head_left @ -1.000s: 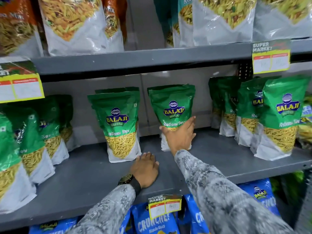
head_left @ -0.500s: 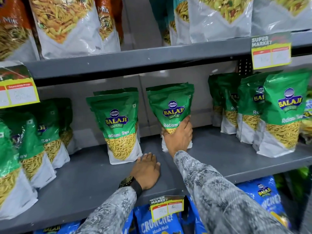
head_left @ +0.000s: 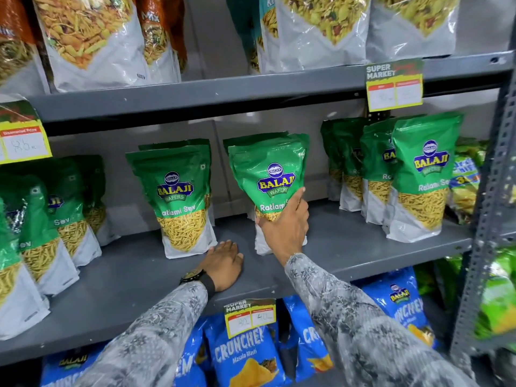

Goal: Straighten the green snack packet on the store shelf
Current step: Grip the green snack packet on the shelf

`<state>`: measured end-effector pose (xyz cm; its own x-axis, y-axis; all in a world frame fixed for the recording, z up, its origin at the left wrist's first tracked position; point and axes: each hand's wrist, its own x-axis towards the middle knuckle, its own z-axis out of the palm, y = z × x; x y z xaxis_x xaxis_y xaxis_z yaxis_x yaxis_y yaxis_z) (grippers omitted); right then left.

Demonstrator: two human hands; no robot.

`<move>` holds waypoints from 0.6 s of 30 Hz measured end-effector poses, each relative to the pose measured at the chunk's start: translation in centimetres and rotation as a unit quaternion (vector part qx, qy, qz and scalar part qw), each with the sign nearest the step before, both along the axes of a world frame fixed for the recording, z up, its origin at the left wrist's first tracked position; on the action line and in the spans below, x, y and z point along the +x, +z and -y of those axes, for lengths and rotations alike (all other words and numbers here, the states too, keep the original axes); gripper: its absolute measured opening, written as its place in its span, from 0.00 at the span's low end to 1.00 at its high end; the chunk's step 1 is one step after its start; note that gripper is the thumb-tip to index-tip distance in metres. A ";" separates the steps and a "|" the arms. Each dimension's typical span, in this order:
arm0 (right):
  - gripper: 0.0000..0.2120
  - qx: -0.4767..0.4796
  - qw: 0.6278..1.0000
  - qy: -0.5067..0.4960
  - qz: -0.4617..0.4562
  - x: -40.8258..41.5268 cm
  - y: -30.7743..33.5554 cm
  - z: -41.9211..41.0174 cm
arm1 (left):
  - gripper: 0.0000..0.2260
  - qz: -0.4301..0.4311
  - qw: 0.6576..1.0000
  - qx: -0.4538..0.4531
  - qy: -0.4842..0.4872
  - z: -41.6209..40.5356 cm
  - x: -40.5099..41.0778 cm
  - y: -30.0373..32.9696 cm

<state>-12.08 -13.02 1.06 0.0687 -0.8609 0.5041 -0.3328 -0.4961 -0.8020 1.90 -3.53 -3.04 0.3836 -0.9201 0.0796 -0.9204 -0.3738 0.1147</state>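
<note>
A green Balaji Ratlami Sev packet (head_left: 272, 174) stands in the middle of the grey shelf (head_left: 139, 277), leaning a little to the left. My right hand (head_left: 286, 229) grips its lower front, fingers wrapped over the yellow window, hiding the packet's base. My left hand (head_left: 224, 262) rests flat on the shelf board just left of it, palm down, holding nothing, with a dark watch on the wrist. Another green packet (head_left: 178, 196) of the same kind stands upright just left of my left hand.
More green packets stand in rows at the left (head_left: 42, 233) and right (head_left: 421, 177) of the shelf. Blue Cruncher bags (head_left: 245, 356) fill the shelf below, large snack bags the shelf above. A metal upright (head_left: 485, 219) bounds the right side. Price tags (head_left: 394, 85) hang from shelf edges.
My right hand has closed around the packet's lower front and the packet sits a little nearer the shelf front. My left hand stays flat on the shelf.
</note>
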 end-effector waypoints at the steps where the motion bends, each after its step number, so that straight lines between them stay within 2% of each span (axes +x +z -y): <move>1: 0.62 0.000 1.000 0.004 -0.003 -0.6 0.0 -0.3 | 0.26 0.000 1.000 0.001 0.002 0.0 0.0 0.0; 18: 0.63 -0.002 0.999 0.041 -0.014 -7.3 -0.1 -3.4 | 0.19 0.009 1.000 -0.011 0.005 -0.5 -0.9 0.8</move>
<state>-19.42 -9.62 0.93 0.1521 -0.8497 0.5049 -0.3126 -0.5260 -0.7909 0.97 -3.05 -2.28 0.3909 -0.9143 0.1062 -0.9187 -0.3804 0.1066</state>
